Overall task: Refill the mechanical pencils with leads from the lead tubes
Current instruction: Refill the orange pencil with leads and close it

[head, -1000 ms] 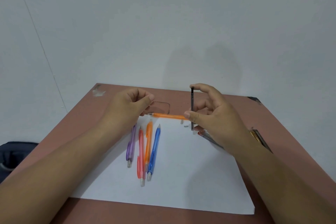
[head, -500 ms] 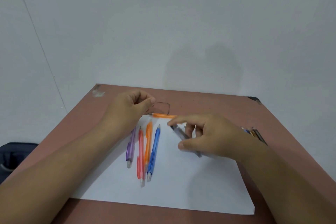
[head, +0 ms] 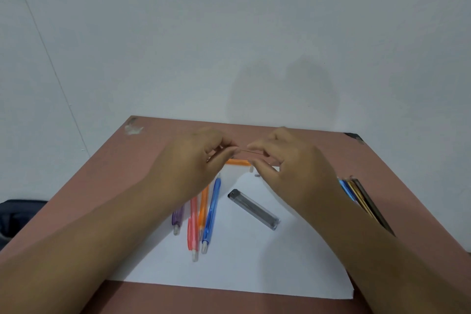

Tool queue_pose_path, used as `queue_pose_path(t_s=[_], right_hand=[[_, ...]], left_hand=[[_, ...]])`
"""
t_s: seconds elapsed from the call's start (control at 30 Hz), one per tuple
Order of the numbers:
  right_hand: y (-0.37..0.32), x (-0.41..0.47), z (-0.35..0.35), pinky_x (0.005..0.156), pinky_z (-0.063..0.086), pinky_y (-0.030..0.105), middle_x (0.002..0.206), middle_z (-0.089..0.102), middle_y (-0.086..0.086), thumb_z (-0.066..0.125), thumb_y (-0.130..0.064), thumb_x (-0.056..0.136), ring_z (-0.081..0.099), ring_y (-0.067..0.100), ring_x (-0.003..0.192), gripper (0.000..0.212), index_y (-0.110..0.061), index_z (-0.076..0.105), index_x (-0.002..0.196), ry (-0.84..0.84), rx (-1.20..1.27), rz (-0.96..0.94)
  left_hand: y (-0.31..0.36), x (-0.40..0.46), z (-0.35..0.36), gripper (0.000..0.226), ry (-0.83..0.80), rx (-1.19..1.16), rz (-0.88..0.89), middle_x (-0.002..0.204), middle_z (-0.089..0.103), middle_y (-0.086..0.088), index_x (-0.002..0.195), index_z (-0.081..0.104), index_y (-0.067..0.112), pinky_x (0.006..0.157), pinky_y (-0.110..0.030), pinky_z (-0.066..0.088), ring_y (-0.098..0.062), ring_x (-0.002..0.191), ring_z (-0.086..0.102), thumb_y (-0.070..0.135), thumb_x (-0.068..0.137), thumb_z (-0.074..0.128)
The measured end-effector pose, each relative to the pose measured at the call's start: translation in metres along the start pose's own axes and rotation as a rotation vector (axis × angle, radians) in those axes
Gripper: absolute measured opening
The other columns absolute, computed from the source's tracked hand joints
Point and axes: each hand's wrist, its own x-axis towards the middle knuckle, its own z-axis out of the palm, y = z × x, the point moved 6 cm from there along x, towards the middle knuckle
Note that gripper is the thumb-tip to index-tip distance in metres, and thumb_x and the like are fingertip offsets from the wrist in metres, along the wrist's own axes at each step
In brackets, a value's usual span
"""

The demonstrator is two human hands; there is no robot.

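Pinching one thin lead between both hands — left hand at 9 o'clock, right hand at 3 — fingers narrowed, forearms converging above the lead tube.

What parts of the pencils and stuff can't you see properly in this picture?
Head view only:
- Purple pencil: upper part hidden under the left hand.
- Orange pencil at the back: both ends covered by the hands.
- Thin lead between the fingertips: too fine to count, ends hidden by fingers.
- Pencils at the table's right side: partly hidden behind the right hand and forearm.
- Lead tube: contents too small to count.
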Motion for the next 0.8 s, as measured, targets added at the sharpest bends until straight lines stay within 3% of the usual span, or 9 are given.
queue_pose_path(t_s=[0.13, 0.27, 0.33, 0.5, 0.63, 0.8], right_hand=[[-0.005, 0.000, -0.003, 0.059, 0.049, 0.027, 0.086, 0.064, -0.009, 0.066, -0.024, 0.091, 0.058, 0.011, 0.069, 0.013, -0.026, 0.078, 0.095, 0.068, 0.004, -0.064], [0.006, 0.001, -0.005, 0.052, 0.050, 0.027, 0.085, 0.063, -0.009, 0.072, -0.019, 0.090, 0.054, 0.007, 0.059, 0.010, -0.027, 0.078, 0.094, 0.128, 0.015, 0.034], [0.012, 0.002, -0.007, 0.052, 0.053, 0.032, 0.083, 0.062, -0.010, 0.072, -0.020, 0.090, 0.058, 0.010, 0.058, 0.009, -0.027, 0.078, 0.092, 0.142, 0.028, 0.089], [0.018, 0.003, -0.009, 0.050, 0.053, 0.026, 0.080, 0.060, -0.015, 0.072, -0.019, 0.090, 0.061, 0.008, 0.058, 0.014, -0.031, 0.076, 0.085, 0.114, 0.102, 0.184], [0.018, 0.002, -0.007, 0.053, 0.058, 0.037, 0.078, 0.063, -0.013, 0.073, -0.019, 0.089, 0.063, 0.011, 0.071, 0.012, -0.030, 0.076, 0.085, 0.110, 0.161, 0.239], [0.018, 0.002, -0.010, 0.052, 0.048, 0.012, 0.078, 0.067, -0.011, 0.074, -0.018, 0.088, 0.063, 0.005, 0.064, 0.017, -0.033, 0.075, 0.082, 0.113, 0.164, 0.259]], left_hand=[[0.006, -0.001, 0.000, 0.032, 0.006, -0.001, 0.040, 0.092, 0.068, 0.020, 0.104, 0.073, 0.031, 0.071, -0.028, 0.053, -0.002, 0.084, 0.060, 0.052, 0.095, 0.052], [-0.005, 0.002, 0.005, 0.036, -0.056, -0.061, -0.058, 0.113, 0.063, 0.016, 0.132, 0.060, 0.031, 0.086, -0.023, 0.048, 0.000, 0.100, 0.056, 0.045, 0.102, 0.047], [-0.014, 0.005, 0.014, 0.038, -0.118, -0.036, -0.100, 0.120, 0.064, 0.012, 0.133, 0.060, 0.028, 0.094, -0.031, 0.048, -0.005, 0.109, 0.055, 0.043, 0.102, 0.045], [-0.029, 0.006, 0.038, 0.030, -0.292, 0.124, -0.143, 0.131, 0.064, 0.011, 0.128, 0.067, 0.031, 0.103, -0.035, 0.045, -0.012, 0.121, 0.055, 0.034, 0.100, 0.058], [-0.032, 0.006, 0.045, 0.020, -0.333, 0.201, -0.117, 0.107, 0.071, 0.006, 0.111, 0.074, 0.028, 0.092, -0.038, 0.051, -0.017, 0.104, 0.059, 0.032, 0.097, 0.060], [-0.031, 0.007, 0.039, 0.015, -0.281, 0.208, -0.172, 0.098, 0.066, 0.006, 0.103, 0.076, 0.026, 0.083, -0.031, 0.049, -0.013, 0.091, 0.058, 0.026, 0.096, 0.062]])
